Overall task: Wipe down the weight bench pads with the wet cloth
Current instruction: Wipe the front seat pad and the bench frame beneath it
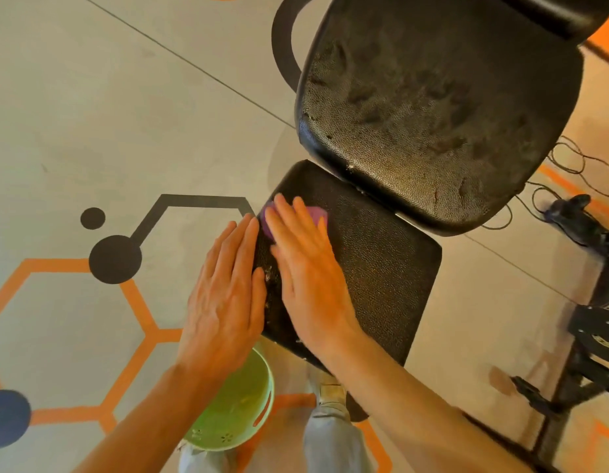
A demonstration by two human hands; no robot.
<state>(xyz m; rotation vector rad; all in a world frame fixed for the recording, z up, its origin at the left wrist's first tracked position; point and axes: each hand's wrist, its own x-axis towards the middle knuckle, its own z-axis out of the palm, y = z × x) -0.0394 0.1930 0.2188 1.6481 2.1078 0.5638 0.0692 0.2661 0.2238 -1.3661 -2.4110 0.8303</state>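
Grey floor (91,97); orange hexagon lines (139,312)

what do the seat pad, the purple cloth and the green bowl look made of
Seat pad: black pebbled vinyl or faux leather, by its grainy sheen. Purple cloth: soft fabric, maybe microfibre; mostly hidden under the right hand. Green bowl: matte moulded plastic, with cut-out holes and a slot.

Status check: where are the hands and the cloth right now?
Right hand flat on purple cloth, seat pad. Left hand open at pad's edge. Back pad still smeared. Nothing in the way.
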